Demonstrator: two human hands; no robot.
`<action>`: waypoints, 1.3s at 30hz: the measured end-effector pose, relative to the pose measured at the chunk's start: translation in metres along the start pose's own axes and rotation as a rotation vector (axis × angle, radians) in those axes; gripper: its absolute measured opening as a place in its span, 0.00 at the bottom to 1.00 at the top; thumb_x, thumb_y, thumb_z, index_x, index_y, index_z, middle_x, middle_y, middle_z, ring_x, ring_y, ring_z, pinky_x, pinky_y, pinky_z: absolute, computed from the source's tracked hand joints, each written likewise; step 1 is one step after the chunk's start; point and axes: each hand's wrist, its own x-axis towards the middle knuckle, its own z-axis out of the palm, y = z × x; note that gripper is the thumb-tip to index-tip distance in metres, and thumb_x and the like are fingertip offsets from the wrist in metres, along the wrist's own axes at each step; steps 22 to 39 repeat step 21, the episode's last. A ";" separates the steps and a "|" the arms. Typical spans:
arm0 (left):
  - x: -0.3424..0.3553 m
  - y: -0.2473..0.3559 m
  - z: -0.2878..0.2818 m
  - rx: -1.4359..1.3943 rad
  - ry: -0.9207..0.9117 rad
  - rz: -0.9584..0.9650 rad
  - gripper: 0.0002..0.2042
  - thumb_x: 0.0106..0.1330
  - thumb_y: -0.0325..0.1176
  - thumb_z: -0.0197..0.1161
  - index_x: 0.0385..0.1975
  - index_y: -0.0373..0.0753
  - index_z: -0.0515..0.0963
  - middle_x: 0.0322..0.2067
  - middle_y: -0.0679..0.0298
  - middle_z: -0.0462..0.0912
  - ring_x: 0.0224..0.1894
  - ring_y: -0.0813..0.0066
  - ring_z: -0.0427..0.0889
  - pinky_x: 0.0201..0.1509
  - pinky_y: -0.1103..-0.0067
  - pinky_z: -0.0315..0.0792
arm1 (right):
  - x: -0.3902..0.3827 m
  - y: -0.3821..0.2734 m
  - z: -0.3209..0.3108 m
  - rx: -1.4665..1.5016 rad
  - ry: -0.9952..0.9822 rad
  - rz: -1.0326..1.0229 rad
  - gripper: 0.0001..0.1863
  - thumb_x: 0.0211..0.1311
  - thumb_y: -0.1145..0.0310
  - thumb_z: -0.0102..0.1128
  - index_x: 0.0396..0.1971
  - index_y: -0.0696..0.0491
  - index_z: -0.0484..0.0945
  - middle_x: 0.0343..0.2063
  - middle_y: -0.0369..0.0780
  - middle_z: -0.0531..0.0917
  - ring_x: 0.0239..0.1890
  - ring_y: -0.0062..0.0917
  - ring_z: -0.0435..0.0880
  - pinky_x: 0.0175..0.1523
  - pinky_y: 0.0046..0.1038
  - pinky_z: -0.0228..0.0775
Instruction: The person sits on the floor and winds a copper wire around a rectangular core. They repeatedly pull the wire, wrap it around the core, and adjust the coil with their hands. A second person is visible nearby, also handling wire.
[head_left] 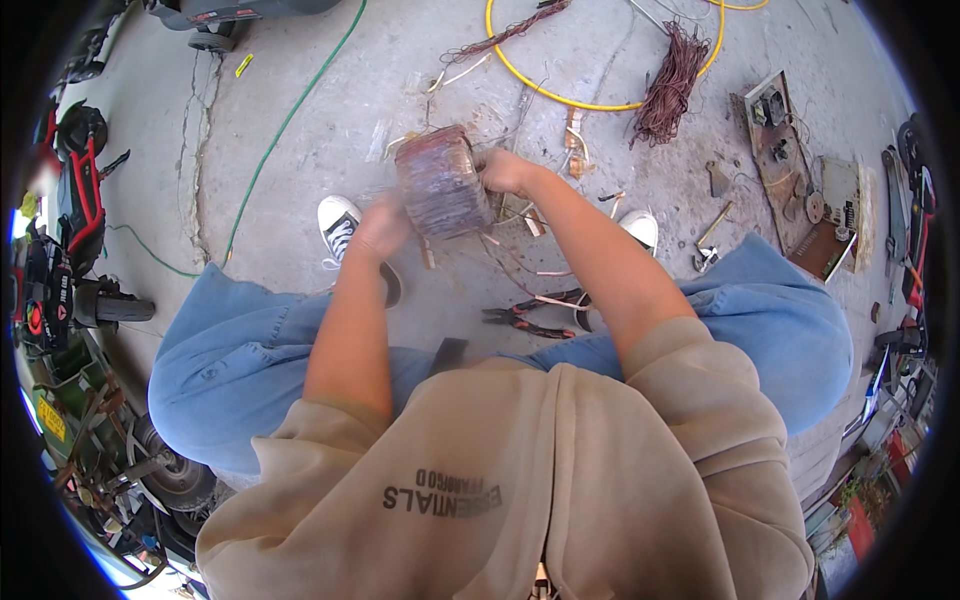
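Between my hands is a rusty, reddish-brown motor stator (440, 185), a ribbed drum shape tilted slightly, with several pale-sleeved wires (515, 262) trailing from its near right side. My right hand (507, 172) grips its right end, the fingers curled at the rim and partly hidden. At the left end my left hand (384, 228) is closed against the stator; motion blurs it and its fingertips are out of sight. Pliers with black and red handles (535, 318) lie on the floor by my right foot.
A bundle of dark red wire (672, 88) and a yellow hose (520, 75) lie beyond the stator. Opened metal panels with electrical parts (785, 165) are at the right. A green cord (290, 120) crosses the cracked concrete at the left. Machines (85, 190) line the left side.
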 end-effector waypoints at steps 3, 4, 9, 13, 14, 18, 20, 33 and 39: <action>-0.011 0.003 0.007 0.193 0.150 -0.031 0.15 0.72 0.31 0.53 0.53 0.29 0.73 0.53 0.54 0.78 0.55 0.66 0.76 0.62 0.68 0.70 | 0.004 -0.004 0.004 -0.028 -0.029 -0.019 0.18 0.48 0.75 0.64 0.43 0.60 0.83 0.37 0.46 0.86 0.41 0.30 0.82 0.48 0.30 0.72; -0.011 0.001 0.003 0.184 0.165 -0.023 0.15 0.72 0.31 0.53 0.53 0.30 0.73 0.53 0.55 0.78 0.54 0.66 0.77 0.62 0.68 0.70 | 0.005 -0.005 0.004 -0.044 -0.041 -0.030 0.18 0.48 0.75 0.64 0.42 0.60 0.83 0.37 0.46 0.86 0.41 0.30 0.82 0.48 0.30 0.72; 0.016 -0.029 -0.062 0.319 0.221 0.030 0.14 0.72 0.31 0.53 0.53 0.31 0.73 0.52 0.55 0.79 0.52 0.66 0.78 0.60 0.69 0.71 | -0.001 -0.020 0.006 -0.173 -0.093 -0.050 0.18 0.48 0.73 0.65 0.41 0.61 0.83 0.35 0.46 0.86 0.39 0.30 0.82 0.47 0.30 0.72; 0.031 -0.026 -0.029 0.352 0.294 0.003 0.16 0.72 0.35 0.52 0.52 0.30 0.73 0.51 0.55 0.79 0.51 0.66 0.79 0.59 0.68 0.72 | -0.012 -0.010 0.003 -0.126 0.041 -0.109 0.16 0.48 0.72 0.65 0.39 0.62 0.84 0.31 0.44 0.87 0.36 0.31 0.83 0.44 0.30 0.73; 0.034 -0.029 -0.041 0.387 0.312 0.014 0.17 0.72 0.35 0.52 0.52 0.30 0.73 0.50 0.55 0.79 0.51 0.66 0.79 0.58 0.68 0.72 | -0.013 -0.012 0.006 -0.176 0.075 -0.121 0.15 0.50 0.70 0.65 0.37 0.61 0.84 0.29 0.43 0.86 0.34 0.29 0.83 0.41 0.30 0.73; 0.047 -0.032 -0.057 0.409 0.442 -0.036 0.16 0.72 0.36 0.50 0.52 0.32 0.74 0.49 0.56 0.80 0.50 0.65 0.79 0.57 0.66 0.72 | -0.029 -0.028 -0.016 -0.286 0.047 -0.145 0.13 0.58 0.63 0.65 0.33 0.59 0.86 0.23 0.38 0.85 0.24 0.23 0.80 0.33 0.27 0.73; 0.049 -0.022 -0.045 0.627 0.515 -0.091 0.16 0.72 0.36 0.49 0.52 0.35 0.75 0.49 0.56 0.80 0.51 0.65 0.79 0.57 0.66 0.72 | -0.047 -0.045 -0.042 -0.300 0.018 -0.112 0.14 0.62 0.60 0.64 0.32 0.56 0.86 0.22 0.36 0.85 0.21 0.20 0.79 0.30 0.25 0.73; 0.048 -0.023 -0.039 0.625 0.504 -0.087 0.16 0.72 0.36 0.49 0.52 0.35 0.75 0.49 0.56 0.80 0.51 0.65 0.79 0.57 0.66 0.72 | -0.053 -0.053 -0.055 -0.308 0.035 -0.081 0.14 0.63 0.59 0.63 0.31 0.55 0.87 0.21 0.35 0.84 0.20 0.19 0.78 0.29 0.24 0.72; 0.048 -0.023 -0.039 0.625 0.504 -0.087 0.16 0.72 0.36 0.49 0.52 0.35 0.75 0.49 0.56 0.80 0.51 0.65 0.79 0.57 0.66 0.72 | -0.053 -0.053 -0.055 -0.308 0.035 -0.081 0.14 0.63 0.59 0.63 0.31 0.55 0.87 0.21 0.35 0.84 0.20 0.19 0.78 0.29 0.24 0.72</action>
